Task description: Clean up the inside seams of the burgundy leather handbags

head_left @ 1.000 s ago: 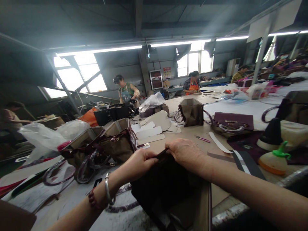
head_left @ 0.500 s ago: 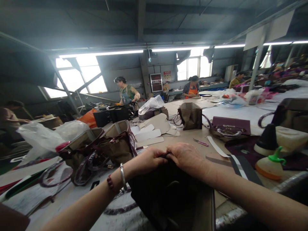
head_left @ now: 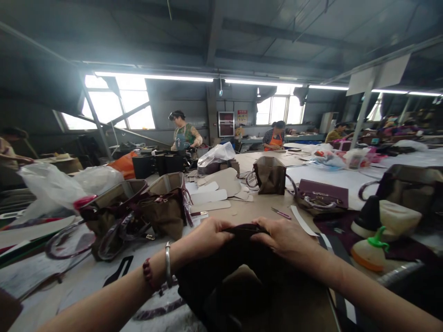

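A dark bag [head_left: 242,276] stands open in front of me on the worktable [head_left: 249,210]. My left hand [head_left: 207,237] is closed on the far rim of the bag from the left; a metal bangle and a red bead bracelet sit on that wrist. My right hand [head_left: 282,237] grips the same rim from the right, fingers curled over it. The two hands are a short gap apart, with the rim stretched between them. A pale lining panel shows inside the bag.
Brown handbags with maroon handles [head_left: 152,207] lie to my left, another brown bag [head_left: 272,174] and a maroon bag [head_left: 323,193] stand farther back. A green-capped bottle [head_left: 370,251] sits at right. Cardboard pieces [head_left: 214,191], small scissors [head_left: 281,213] and plastic bags lie about. Other people work at far benches.
My view has tilted upward and my hands have spread a little apart along the bag's rim. The bag's mouth has opened wider towards me.
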